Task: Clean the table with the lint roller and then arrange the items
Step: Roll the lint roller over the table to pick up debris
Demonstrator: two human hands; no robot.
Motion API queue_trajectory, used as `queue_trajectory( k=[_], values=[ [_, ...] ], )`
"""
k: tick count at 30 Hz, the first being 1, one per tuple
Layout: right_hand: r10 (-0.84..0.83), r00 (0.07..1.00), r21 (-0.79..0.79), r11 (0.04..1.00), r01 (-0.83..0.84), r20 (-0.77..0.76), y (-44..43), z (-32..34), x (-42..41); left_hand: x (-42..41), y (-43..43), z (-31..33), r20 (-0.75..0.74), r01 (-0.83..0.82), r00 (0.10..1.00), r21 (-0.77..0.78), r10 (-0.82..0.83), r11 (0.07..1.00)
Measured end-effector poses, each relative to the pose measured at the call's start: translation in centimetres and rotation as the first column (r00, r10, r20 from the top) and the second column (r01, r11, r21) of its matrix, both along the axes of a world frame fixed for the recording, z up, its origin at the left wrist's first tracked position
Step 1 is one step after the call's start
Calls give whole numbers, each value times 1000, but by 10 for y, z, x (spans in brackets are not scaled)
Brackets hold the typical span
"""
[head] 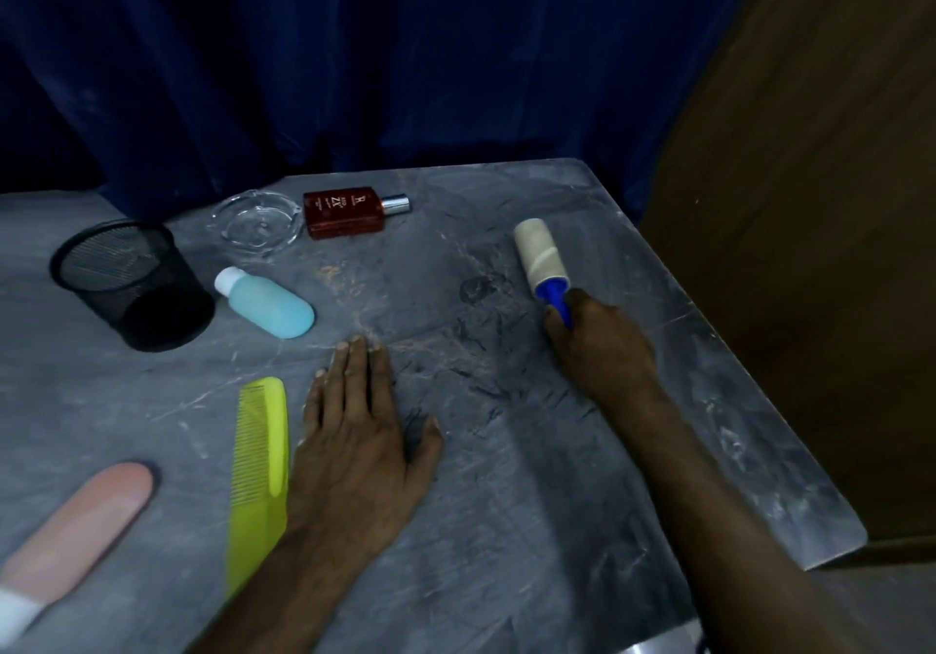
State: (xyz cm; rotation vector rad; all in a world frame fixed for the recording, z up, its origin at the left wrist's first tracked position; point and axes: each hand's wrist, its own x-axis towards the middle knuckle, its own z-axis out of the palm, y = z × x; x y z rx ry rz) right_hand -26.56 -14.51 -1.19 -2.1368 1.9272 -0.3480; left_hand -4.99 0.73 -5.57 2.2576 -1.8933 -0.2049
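Observation:
My right hand (602, 344) grips the blue handle of the lint roller (541, 258), whose pale sticky roll lies against the grey table (532, 476) toward the far right. Dark hair strands are scattered on the table between my hands. My left hand (359, 430) rests flat on the table with straight fingers, beside a yellow-green comb (259, 471). A blue bottle (268, 303) with a white cap lies on its side. A red perfume bottle (349, 212) lies near the back edge.
A black mesh cup (132, 284) stands at the left. A clear glass ashtray (256, 222) sits beside the perfume bottle. A pink bottle (76, 527) lies at the front left. Blue curtain hangs behind the table; a brown wooden panel (810, 197) stands right of it.

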Motion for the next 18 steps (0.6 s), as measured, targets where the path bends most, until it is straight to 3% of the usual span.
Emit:
queue_trajectory(
  k=[9,18],
  values=[
    [208,978,-23,978,-209,-32,43,-4,92,0,-1,-3,-20,-11,1000,3,11,1000],
    [328,943,-45,943,-331,-61,64,-9,123,2,1,-2,-31,30,999,-35,-31,999]
  ],
)
